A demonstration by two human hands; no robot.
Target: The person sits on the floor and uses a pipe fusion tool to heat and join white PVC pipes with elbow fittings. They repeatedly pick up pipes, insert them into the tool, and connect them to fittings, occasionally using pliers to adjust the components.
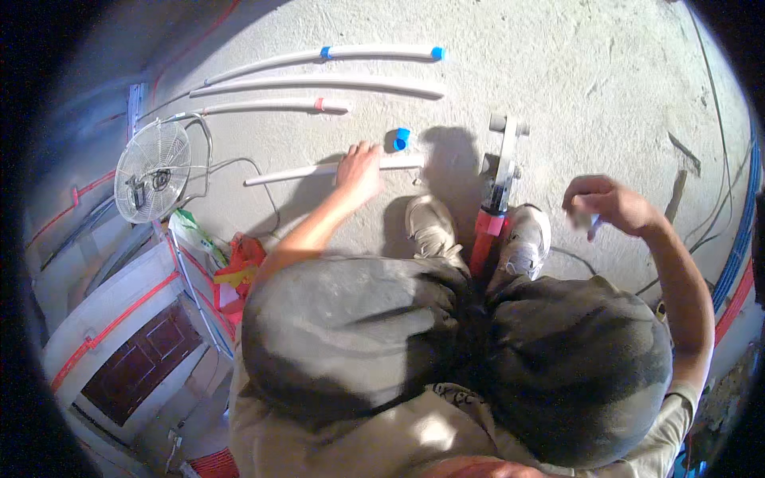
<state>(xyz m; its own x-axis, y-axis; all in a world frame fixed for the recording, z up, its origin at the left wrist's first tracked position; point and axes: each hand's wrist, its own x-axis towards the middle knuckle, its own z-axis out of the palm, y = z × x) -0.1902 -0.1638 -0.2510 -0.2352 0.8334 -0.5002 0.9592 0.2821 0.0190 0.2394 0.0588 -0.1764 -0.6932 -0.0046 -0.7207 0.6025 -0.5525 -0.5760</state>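
Observation:
My left hand [360,171] is closed over a white plastic pipe [299,174] that lies crosswise on the concrete in front of my left shoe. Just beyond the pipe's right part sits a short blue pipe fitting [402,139]. Out to the right, my right hand [612,205] is raised with bent fingers around a small whitish piece [584,220], too blurred to name. Between my shoes stands a pipe welding iron [483,239] with a red handle, its long metal plate carrying round heads and pointing away from me. Neither hand touches it.
Three longer white pipes [319,84] lie farther off, with blue and red fittings on some. A round wire-cage fan [153,171] stands at left beside red and green bags [243,259]. Cables and flat scraps [684,153] lie at right, near blue wall pipes [743,215].

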